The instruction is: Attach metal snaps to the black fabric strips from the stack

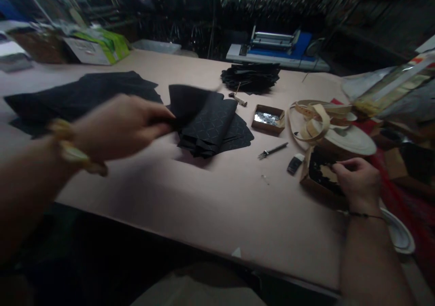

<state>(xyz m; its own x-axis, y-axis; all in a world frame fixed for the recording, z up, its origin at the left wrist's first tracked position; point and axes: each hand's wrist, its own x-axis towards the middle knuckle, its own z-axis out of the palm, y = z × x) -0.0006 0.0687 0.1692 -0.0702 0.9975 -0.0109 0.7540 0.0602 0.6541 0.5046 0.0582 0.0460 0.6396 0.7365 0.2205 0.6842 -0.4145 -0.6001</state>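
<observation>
My left hand, smeared by motion, is closed on the edge of a black fabric piece. That piece stretches to the right across a pile of black patterned fabric pieces, so where one ends and the other begins is hard to see. On the right, my right hand reaches into a small cardboard box of small black parts. Its thumb and fingers are pinched together. Whatever they grip is too small to make out.
More black fabric lies at left, with another stack behind. A small tray of silvery pieces, a fork-like tool, a black key fob and a tape roll lie at right. A blue machine stands beyond.
</observation>
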